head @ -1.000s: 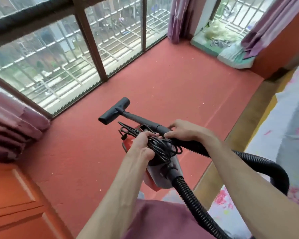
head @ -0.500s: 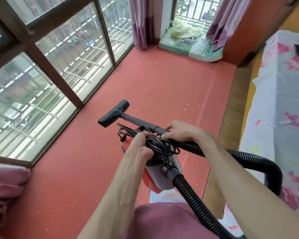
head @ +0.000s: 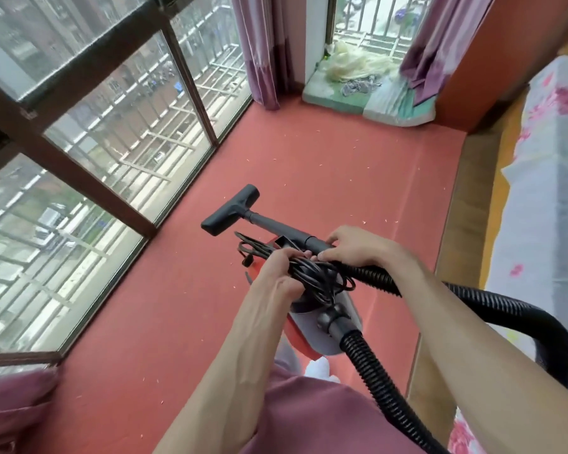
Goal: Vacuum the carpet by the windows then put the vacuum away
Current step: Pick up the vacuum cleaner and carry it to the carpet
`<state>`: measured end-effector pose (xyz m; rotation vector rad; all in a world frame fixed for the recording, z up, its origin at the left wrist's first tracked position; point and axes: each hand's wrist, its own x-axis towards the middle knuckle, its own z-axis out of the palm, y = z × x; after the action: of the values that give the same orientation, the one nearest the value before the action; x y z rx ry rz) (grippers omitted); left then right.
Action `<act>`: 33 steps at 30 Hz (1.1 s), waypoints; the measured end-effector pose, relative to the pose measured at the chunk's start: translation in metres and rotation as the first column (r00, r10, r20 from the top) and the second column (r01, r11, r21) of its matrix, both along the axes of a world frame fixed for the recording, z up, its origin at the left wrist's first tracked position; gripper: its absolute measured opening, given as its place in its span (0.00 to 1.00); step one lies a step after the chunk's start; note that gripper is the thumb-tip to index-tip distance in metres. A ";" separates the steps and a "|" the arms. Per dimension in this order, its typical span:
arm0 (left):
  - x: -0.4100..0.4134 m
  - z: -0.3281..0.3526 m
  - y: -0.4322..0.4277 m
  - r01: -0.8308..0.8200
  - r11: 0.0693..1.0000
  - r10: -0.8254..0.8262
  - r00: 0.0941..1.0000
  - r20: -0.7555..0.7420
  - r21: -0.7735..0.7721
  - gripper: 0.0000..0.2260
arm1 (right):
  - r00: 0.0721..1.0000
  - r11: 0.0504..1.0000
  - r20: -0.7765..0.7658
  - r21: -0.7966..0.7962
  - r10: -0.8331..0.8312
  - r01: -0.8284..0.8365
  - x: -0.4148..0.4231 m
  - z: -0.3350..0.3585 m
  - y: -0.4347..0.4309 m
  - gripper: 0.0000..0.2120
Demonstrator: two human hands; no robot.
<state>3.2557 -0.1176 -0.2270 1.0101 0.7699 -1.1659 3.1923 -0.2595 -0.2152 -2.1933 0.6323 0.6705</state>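
I hold a small red and grey vacuum [head: 322,326] in the air above the red carpet [head: 309,165]. My left hand [head: 279,273] grips the bundled black power cord [head: 322,276] on top of the vacuum body. My right hand [head: 354,245] holds the black wand [head: 276,224] where it meets the ribbed hose [head: 492,303]. The black floor nozzle [head: 230,209] points toward the windows [head: 128,126]. The hose loops out to the right and back to the vacuum's front.
Small light specks lie scattered on the carpet. Purple curtains [head: 259,50] hang at the far corner. A green and white pad [head: 368,96] with cloth on it lies under the far window. A bed with a flowered cover [head: 551,191] runs along the right.
The view has swung to the right and up, showing more of the far corner and the bed. My hands and the vacuum keep the same hold and place.
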 end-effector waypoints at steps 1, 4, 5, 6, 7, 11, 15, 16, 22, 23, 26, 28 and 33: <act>0.007 0.000 -0.013 0.018 1.000 -0.018 1.000 -0.002 0.004 0.09 | 1.000 1.000 0.000 0.000 -0.007 0.007 0.006 -0.001 -0.011 0.19; 0.031 -0.005 -0.050 0.084 0.996 -0.084 0.996 -0.004 0.030 0.09 | 0.999 0.999 -0.016 0.001 -0.041 0.041 0.023 -0.006 -0.047 0.18; 0.040 -0.008 -0.064 0.102 0.994 -0.101 0.995 -0.016 0.032 0.09 | 0.998 0.999 -0.027 0.003 -0.052 0.053 0.030 -0.008 -0.060 0.18; 0.050 -0.010 -0.079 0.117 0.992 -0.116 0.993 -0.027 0.043 0.09 | 0.997 0.998 -0.038 0.005 -0.063 0.063 0.037 -0.009 -0.073 0.19; 0.060 -0.013 -0.095 0.135 0.990 -0.133 0.990 -0.035 0.047 0.09 | 0.996 0.997 -0.048 0.004 -0.075 0.075 0.045 -0.010 -0.087 0.19; 0.104 -0.023 -0.159 0.198 0.979 -0.196 0.979 -0.053 0.048 0.09 | 0.988 0.991 -0.075 -0.011 -0.137 0.137 0.080 -0.015 -0.143 0.19; 0.149 -0.029 -0.217 0.274 0.961 -0.270 0.960 -0.078 0.038 0.09 | 0.965 0.969 -0.088 -0.001 -0.247 0.248 0.114 -0.015 -0.193 0.19; 0.158 -0.029 -0.232 0.296 0.955 -0.293 0.953 -0.074 0.034 0.09 | 0.957 0.962 -0.092 -0.005 -0.274 0.274 0.122 -0.015 -0.206 0.19; 0.201 -0.024 -0.315 0.415 0.908 -0.415 0.910 -0.028 0.057 0.10 | 0.911 0.911 -0.038 0.019 -0.411 0.412 0.151 -0.016 -0.271 0.18; 0.208 -0.023 -0.328 0.433 0.899 -0.432 0.901 -0.023 0.065 0.10 | 0.901 0.900 -0.032 0.030 -0.433 0.434 0.155 -0.018 -0.281 0.17; 0.228 -0.027 -0.370 0.464 0.880 -0.463 0.886 -0.025 0.100 0.10 | 0.878 0.876 -0.027 0.060 -0.478 0.479 0.168 -0.023 -0.315 0.14; 0.239 -0.028 -0.398 0.476 0.870 -0.477 0.879 -0.027 0.127 0.10 | 0.880 0.877 -0.043 0.070 -0.473 0.475 0.179 -0.027 -0.342 0.15; 0.268 -0.037 -0.478 0.450 0.882 -0.450 0.893 -0.034 0.138 0.10 | 0.887 0.887 -0.101 0.059 -0.451 0.458 0.209 -0.037 -0.428 0.19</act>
<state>3.5233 -0.5958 -0.2639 1.3567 0.6407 -1.5242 3.4016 -0.6878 -0.2521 -1.8485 1.1019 0.5271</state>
